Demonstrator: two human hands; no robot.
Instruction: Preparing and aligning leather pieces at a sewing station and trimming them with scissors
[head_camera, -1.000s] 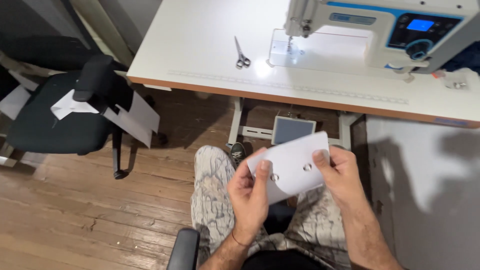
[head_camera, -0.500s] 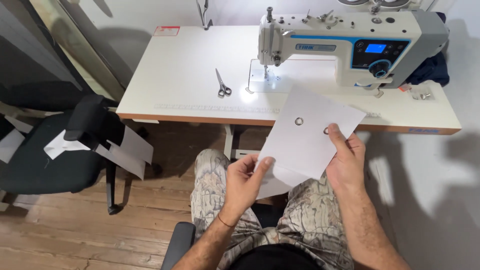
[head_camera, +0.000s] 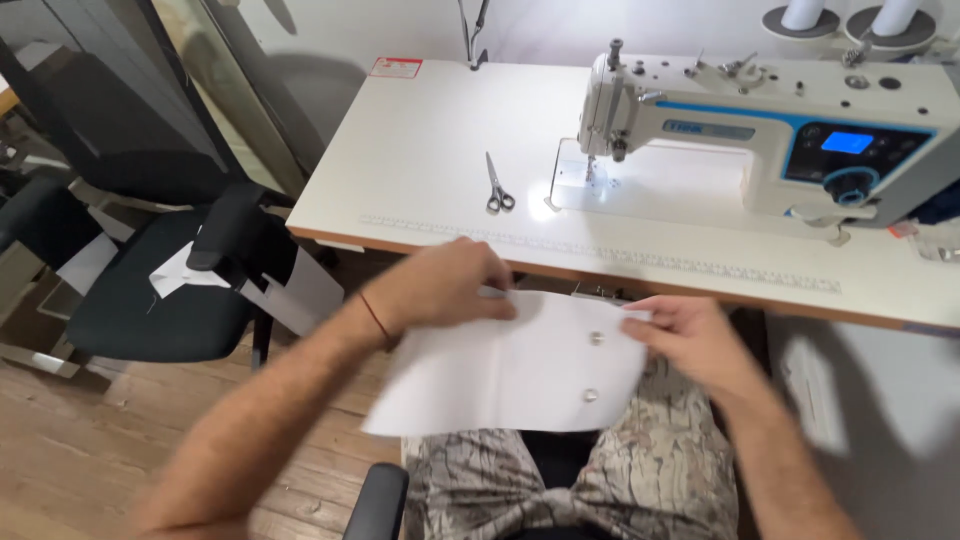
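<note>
A white piece of fabric (head_camera: 500, 375) with two small metal snaps lies spread flat over my lap, below the table's front edge. My left hand (head_camera: 445, 285) grips its far left edge, fingers curled over the cloth. My right hand (head_camera: 690, 340) pinches the right edge, close to the upper snap (head_camera: 597, 338). The lower snap (head_camera: 590, 395) sits near the fabric's right side. Both forearms reach in from below, and the left one is blurred.
A white and blue sewing machine (head_camera: 760, 135) stands on the white table (head_camera: 430, 150), with scissors (head_camera: 497, 185) to its left. A black office chair (head_camera: 165, 285) with paper on it stands at the left on a wooden floor. Thread spools (head_camera: 850, 15) sit at the back right.
The fabric was held up in front of me and now lies lowered flat over my lap. My left hand has moved up to its far edge. The view has tilted up toward the table.
</note>
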